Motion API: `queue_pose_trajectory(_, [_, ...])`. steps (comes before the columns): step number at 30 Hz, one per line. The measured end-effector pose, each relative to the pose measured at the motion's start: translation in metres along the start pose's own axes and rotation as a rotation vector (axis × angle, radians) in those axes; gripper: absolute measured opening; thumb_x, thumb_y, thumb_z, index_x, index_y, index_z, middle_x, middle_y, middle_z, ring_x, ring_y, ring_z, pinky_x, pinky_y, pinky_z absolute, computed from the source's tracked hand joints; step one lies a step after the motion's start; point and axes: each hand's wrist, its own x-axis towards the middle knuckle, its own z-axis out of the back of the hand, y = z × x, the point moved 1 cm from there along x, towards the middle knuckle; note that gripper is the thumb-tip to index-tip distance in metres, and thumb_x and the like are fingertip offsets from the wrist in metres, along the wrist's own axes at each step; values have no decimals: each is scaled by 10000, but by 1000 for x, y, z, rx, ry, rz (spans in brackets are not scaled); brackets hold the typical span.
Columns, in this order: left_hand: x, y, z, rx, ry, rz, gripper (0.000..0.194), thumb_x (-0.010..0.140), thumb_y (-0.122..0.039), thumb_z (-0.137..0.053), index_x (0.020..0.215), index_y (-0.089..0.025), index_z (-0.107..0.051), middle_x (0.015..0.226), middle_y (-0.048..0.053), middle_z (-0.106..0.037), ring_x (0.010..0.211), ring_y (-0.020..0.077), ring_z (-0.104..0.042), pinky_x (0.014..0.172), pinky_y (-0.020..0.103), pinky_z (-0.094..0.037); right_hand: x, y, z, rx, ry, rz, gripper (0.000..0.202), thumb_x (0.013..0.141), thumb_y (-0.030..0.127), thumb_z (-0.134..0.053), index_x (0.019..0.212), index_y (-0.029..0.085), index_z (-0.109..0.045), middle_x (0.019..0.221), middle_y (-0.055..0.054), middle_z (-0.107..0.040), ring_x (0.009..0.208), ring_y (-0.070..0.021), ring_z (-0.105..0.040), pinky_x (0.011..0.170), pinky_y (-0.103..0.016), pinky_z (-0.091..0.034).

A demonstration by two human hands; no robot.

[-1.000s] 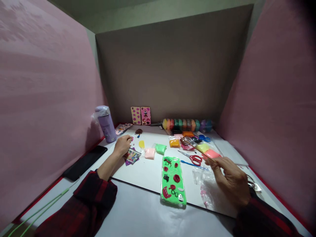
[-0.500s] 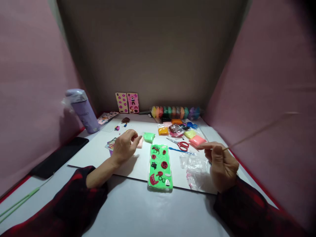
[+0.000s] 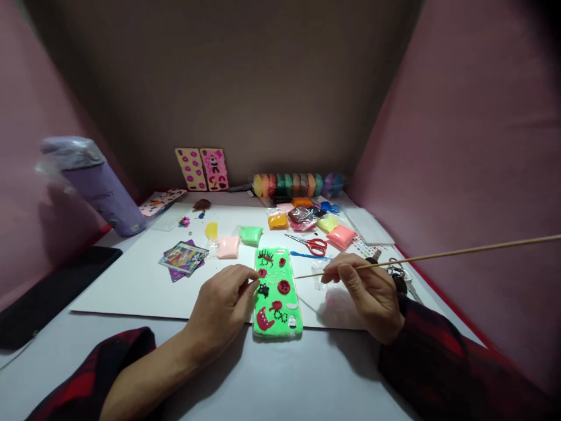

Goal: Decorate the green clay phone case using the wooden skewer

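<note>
A phone case (image 3: 274, 318) coated in bright green clay lies in front of me, decorated with red, black and white shapes such as a star, a round button-like disc and a beaded bow. At its left edge, my left hand (image 3: 223, 304) is closed, thumb and forefinger against the rim. My right hand (image 3: 368, 292) pinches a long thin wooden skewer (image 3: 438, 255) like a pen. The skewer's tip points left, close to the case's right edge; whether it touches cannot be made out. Clear plastic wrapping lies partly hidden behind the right hand.
Beyond the case are red-handled scissors (image 3: 313, 247), a blue tool (image 3: 307, 254), a green clay packet (image 3: 251, 235) and a pink one (image 3: 228, 247). Cards (image 3: 184, 259), a purple bottle (image 3: 103, 187) and a black phone-like slab (image 3: 56, 295) are leftward. Keys (image 3: 398, 272) lie right.
My left hand has come down to the case's left edge. The right hand has moved left, bringing the skewer's tip beside the case. The view has shifted slightly, so keys now show.
</note>
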Motion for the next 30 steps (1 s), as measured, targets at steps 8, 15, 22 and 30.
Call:
queue_pose_trajectory(8, [-2,6,-4,24,39,85,115,824,-209,-504,779,-217,-609,725,8,-626,654,157,-556,579,277,-421,2,-9,-4,-22,51,-40,253,940,278,-424,846,196,-643,725,-16,-651,693,-142,-600,647,-293,-482])
queue_pose_trajectory(15, [-2,8,-4,52,48,106,110,792,-220,-522,723,-224,-608,656,6,-605,594,153,-535,528,267,-396,2,-10,-5,-13,36,-84,259,933,303,-449,834,190,-660,722,-30,-649,680,-141,-579,633,-291,-482])
queue_pose_trajectory(22, [-2,8,-4,57,57,127,107,795,-232,-530,724,-219,-609,619,-2,-576,565,146,-504,520,261,-376,3,-6,-6,-1,2,-136,262,914,340,-481,789,199,-663,702,-22,-657,628,-137,-579,589,-279,-480])
queue_pose_trajectory(30, [-2,7,-4,56,62,132,110,792,-211,-531,714,-203,-609,608,-5,-559,563,135,-482,525,261,-363,2,-6,-6,-7,-18,-133,274,913,345,-486,766,197,-664,697,-23,-653,620,-136,-570,580,-284,-479])
